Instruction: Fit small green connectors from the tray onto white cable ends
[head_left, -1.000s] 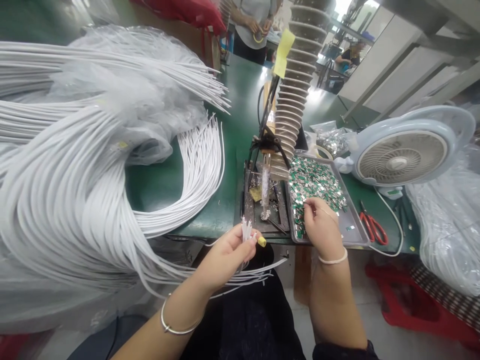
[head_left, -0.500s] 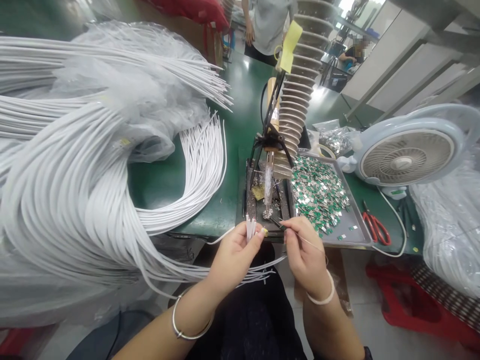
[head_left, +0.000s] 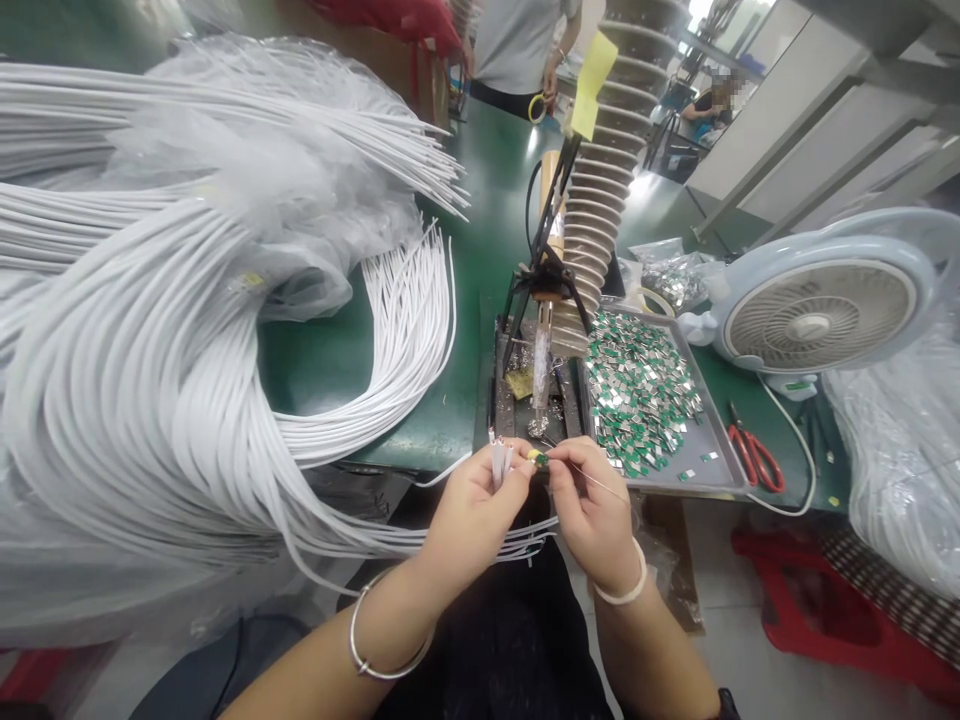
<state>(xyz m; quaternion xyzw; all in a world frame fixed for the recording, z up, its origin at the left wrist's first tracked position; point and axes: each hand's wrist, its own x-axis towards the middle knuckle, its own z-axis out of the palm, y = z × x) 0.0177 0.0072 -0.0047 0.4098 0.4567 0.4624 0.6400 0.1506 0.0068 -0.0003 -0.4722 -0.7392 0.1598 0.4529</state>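
My left hand [head_left: 480, 500] is closed around a small bunch of white cables [head_left: 501, 462], their cut ends pointing up. At its fingertips is a small yellow bit, and right beside it a small green circuit board [head_left: 541, 460]. The fingertips of my right hand [head_left: 592, 500] pinch at that board's right side. A thin solder wire [head_left: 600, 484] passes through the same hand. Just beyond my hands, a soldering iron [head_left: 541, 360] hangs tip down in a black stand, over a dark tray [head_left: 508, 415] with solder bits.
A metal tray [head_left: 724, 465] of small green-and-silver boards is on the right, beside red-handled pliers [head_left: 757, 455] and a fan [head_left: 817, 310]. Large coils of white cable [head_left: 135, 400] fill the left. A ribbed duct [head_left: 607, 170] rises behind the iron. A person [head_left: 517, 50] stands across the table.
My right hand has moved left from near the iron's tip, bringing the small green board up against my left fingertips. The left hand has barely moved. The person across has shifted, a yellow tape roll now visible.
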